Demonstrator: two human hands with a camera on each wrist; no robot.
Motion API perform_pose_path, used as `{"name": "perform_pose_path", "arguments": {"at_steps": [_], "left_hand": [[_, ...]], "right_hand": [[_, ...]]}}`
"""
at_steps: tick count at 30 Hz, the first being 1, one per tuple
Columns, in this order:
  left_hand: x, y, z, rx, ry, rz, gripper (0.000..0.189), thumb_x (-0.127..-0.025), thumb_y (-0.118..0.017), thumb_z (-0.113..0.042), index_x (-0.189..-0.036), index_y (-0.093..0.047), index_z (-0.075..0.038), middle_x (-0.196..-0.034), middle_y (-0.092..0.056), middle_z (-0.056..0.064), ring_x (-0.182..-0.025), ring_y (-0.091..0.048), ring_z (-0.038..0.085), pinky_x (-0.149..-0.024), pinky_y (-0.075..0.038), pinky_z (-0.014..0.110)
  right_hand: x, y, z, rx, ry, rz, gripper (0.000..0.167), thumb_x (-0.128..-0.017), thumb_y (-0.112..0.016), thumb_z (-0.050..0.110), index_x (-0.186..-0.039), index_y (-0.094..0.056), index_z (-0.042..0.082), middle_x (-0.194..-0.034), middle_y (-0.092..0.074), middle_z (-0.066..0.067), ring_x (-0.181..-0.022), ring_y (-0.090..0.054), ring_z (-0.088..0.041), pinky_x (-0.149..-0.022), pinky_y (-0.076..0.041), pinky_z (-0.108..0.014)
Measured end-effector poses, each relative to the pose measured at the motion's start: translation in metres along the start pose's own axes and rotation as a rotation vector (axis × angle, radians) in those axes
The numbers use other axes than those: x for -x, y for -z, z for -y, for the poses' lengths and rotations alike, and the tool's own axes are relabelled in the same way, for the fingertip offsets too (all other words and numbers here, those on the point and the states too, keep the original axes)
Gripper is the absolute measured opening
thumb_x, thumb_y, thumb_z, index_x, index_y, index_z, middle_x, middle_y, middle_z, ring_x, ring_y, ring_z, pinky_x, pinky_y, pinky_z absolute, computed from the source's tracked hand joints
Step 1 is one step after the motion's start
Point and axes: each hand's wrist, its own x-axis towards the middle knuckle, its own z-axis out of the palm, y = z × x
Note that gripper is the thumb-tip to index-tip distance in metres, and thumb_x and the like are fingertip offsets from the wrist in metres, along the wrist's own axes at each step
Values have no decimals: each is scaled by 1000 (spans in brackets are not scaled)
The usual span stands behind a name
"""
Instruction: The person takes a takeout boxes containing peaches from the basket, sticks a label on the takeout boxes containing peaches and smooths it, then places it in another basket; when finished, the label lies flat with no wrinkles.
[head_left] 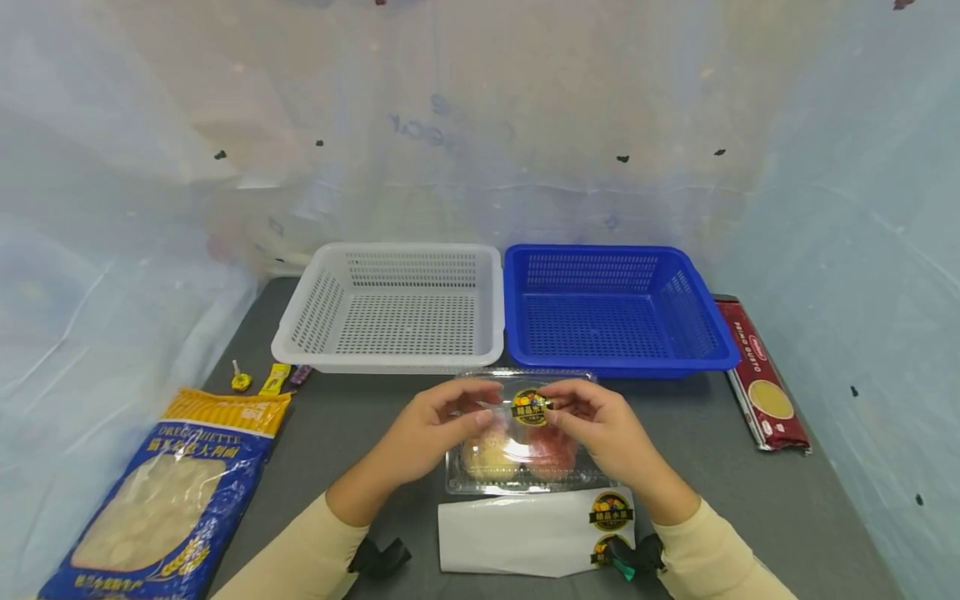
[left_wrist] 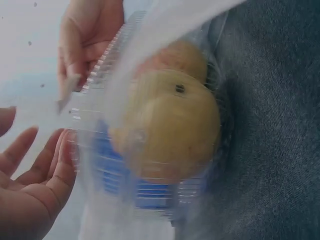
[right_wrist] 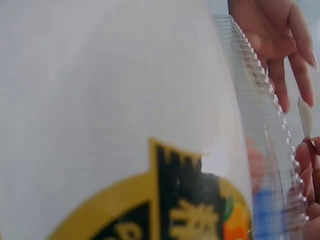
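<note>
A clear plastic clamshell box lies in front of me, with a yellow round fruit and a reddish one inside. Over its lid, my right hand pinches the right edge of a round black-and-gold fruit sticker. The sticker appears edge-on in the right wrist view. My left hand is at the left of the sticker, fingers relaxed and apart from the thumb, with nothing gripped. Below the box lies a white backing sheet bearing more such stickers, partly overlapped by the right wrist's black strap.
A white basket and a blue basket stand side by side behind the box. To the left are a blue-and-yellow pasta bag, a lollipop and small wrapped sweets. A dark red packet lies at the right.
</note>
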Motion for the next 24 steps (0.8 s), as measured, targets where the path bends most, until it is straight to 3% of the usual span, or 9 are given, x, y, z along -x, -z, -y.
{"name": "perform_pose_path", "arguments": {"at_steps": [2, 5, 10, 14, 19, 24], "left_hand": [[-6, -4, 4, 14, 6, 1, 36, -108, -70, -10, -144, -69, -7, -129, -73, 11, -100, -73, 37, -74, -62, 40], [-14, -10, 8, -21, -41, 7, 31, -107, -72, -10, -137, -74, -6, -124, -75, 7, -97, -74, 33, -72, -63, 39], [-26, -20, 14, -152, -140, -31, 16, -103, -79, -9, -118, -82, -6, -111, -77, -2, -93, -72, 18, -75, -62, 35], [-31, -25, 17, -277, -176, -71, 11, -99, -81, -5, -109, -85, -8, -105, -78, -5, -92, -70, 12, -78, -62, 36], [-34, -30, 20, -406, -168, -77, 11, -97, -82, -2, -105, -85, -9, -101, -78, -5, -92, -68, 12, -79, -61, 36], [-39, -35, 21, -564, -112, -53, 11, -96, -81, -4, -103, -85, -11, -97, -77, -7, -86, -66, 14, -80, -53, 33]], "right_hand": [[-1, -1, 0, -7, 1, -2, 24, -103, -73, 0, -127, -74, -2, -105, -72, -12, -88, -71, -29, -74, -60, -30], [-2, -2, 0, -17, -2, 5, 24, -103, -73, -1, -127, -73, -3, -105, -72, -12, -88, -71, -28, -75, -60, -31], [-3, -2, -2, -11, -19, 23, 22, -104, -73, 1, -126, -73, -2, -103, -73, -12, -85, -72, -30, -70, -60, -32], [-2, -1, -4, 84, -11, 23, 18, -105, -74, 5, -122, -76, 2, -101, -76, -5, -82, -73, -26, -68, -60, -32], [-5, -2, -7, 259, 4, 21, 15, -103, -76, 2, -117, -78, 5, -98, -76, 2, -78, -69, -15, -65, -58, -30], [-11, -5, -8, 398, -20, 39, 14, -102, -77, 3, -114, -80, 9, -99, -73, 5, -78, -64, -11, -65, -56, -30]]}}
